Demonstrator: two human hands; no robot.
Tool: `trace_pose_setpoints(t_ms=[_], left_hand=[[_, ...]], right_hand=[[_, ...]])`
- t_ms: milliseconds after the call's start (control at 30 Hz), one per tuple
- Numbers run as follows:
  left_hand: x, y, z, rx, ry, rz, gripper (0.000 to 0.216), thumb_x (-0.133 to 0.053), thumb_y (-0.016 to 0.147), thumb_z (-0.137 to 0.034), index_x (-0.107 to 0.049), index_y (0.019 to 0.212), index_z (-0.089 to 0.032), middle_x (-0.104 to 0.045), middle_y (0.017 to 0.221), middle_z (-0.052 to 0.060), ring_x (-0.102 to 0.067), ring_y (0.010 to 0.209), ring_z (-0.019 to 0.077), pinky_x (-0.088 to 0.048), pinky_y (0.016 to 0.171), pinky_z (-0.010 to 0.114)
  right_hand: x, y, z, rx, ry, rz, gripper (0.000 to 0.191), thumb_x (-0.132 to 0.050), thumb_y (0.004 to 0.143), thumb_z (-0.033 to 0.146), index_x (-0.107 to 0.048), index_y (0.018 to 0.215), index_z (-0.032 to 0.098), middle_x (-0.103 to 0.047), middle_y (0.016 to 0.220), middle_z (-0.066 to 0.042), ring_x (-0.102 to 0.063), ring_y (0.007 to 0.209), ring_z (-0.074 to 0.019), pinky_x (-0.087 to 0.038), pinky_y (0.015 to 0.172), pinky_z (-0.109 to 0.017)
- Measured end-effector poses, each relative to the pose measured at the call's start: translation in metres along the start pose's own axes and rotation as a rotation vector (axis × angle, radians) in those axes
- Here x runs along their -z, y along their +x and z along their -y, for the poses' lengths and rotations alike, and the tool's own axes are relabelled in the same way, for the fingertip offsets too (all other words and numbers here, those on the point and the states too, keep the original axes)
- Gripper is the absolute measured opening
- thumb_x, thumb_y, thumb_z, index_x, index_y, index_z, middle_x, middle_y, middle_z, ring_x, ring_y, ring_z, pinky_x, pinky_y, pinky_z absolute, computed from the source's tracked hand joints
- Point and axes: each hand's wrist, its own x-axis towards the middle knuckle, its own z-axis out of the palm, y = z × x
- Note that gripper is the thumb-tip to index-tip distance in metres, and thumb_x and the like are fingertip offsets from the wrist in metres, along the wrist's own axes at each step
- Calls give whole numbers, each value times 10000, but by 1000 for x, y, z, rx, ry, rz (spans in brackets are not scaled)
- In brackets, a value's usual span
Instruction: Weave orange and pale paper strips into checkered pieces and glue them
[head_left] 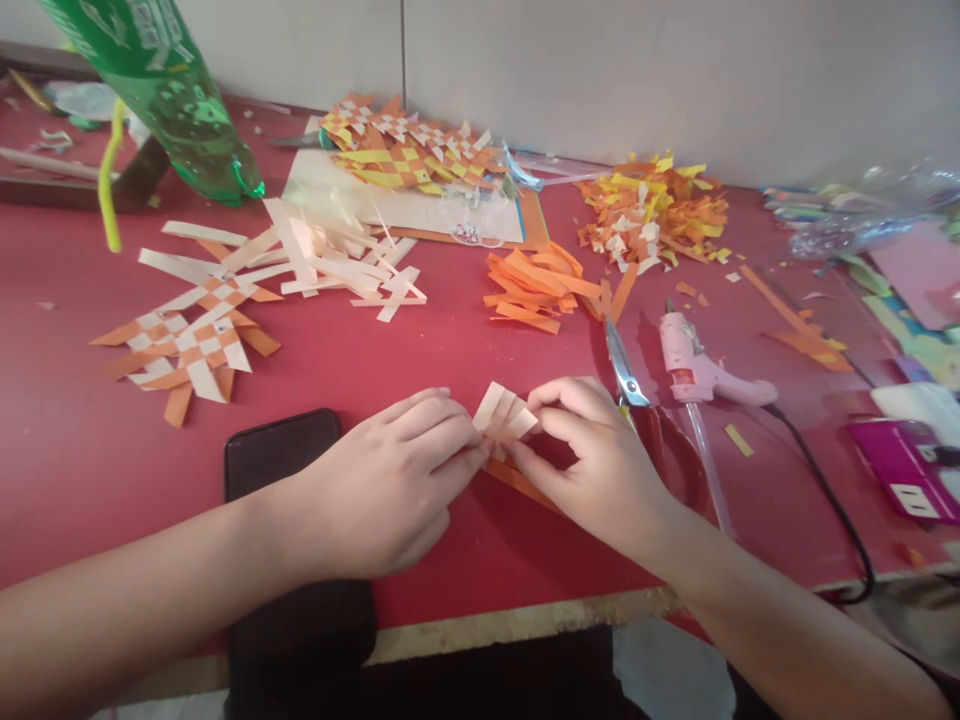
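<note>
Between my two hands is a small woven piece of paper strips [504, 412], pale cream on top with an orange strip [525, 484] trailing below it. My left hand [420, 470] pinches its left side, fingertips pressed together. The thumb and fingers of my right hand [589, 440] close on its right edge. A black phone [281, 450] lies under my left forearm. Just beyond my right hand are the scissors [624, 365], with their handles partly hidden by that hand. Ahead lie a pile of orange strips [536, 288] and a pile of cream strips [337, 255].
Checkered woven paper pieces [202, 335] lie at left, with more [412, 150] on a board at the back. A green bottle [172, 110] stands back left. Paper scraps [652, 215] are heaped behind. A pink glue gun [705, 370] with a black cord [825, 490] sits right.
</note>
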Motion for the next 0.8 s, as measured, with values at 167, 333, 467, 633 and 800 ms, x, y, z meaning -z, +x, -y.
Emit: trace_pose_setpoints(t_ms=[167, 333, 467, 633, 800], left_hand=[[-1, 1, 0, -7, 17, -16, 414, -482, 830, -113, -659, 1200, -59, -678, 1096, 135, -583, 1066, 296, -447, 1082, 488], [0, 1, -1, -11, 8, -9, 422, -477, 836, -117, -653, 1216, -63, -677, 1105, 131, -579, 1073, 296, -442, 1084, 483], [1, 0, 0, -13, 1, -8, 438, -461, 852, -121, -637, 1253, -96, -670, 1129, 123, -569, 1095, 290, -414, 1102, 489], [1, 1, 0, -2, -23, 40, 469, -481, 843, -154, -613, 1290, -93, -660, 1169, 111, -545, 1126, 297, -371, 1129, 490], [1, 4, 2, -2, -39, 67, 513, -485, 839, -166, -573, 1337, -81, -635, 1225, 109, -525, 1136, 302, -339, 1139, 505]], right_hand=[[-1, -1, 0, -7, -22, 6, 101, -644, 861, 218, -588, 780, 195, -609, 880, -53, -559, 863, -193, -500, 756, -364], [-3, -2, -1, -22, -21, 9, 109, -638, 851, 201, -566, 769, 205, -607, 879, -49, -557, 851, -196, -494, 741, -364], [-2, -1, -2, -45, -16, 21, 151, -652, 822, 171, -523, 758, 215, -590, 872, -37, -553, 852, -195, -478, 744, -365], [1, -2, 0, -54, -30, -2, 256, -663, 788, 142, -424, 728, 216, -534, 815, -18, -510, 817, -182, -447, 712, -341], [4, -3, 1, -38, -15, -16, 234, -601, 794, 97, -409, 735, 217, -515, 812, -18, -502, 817, -181, -437, 714, -339]])
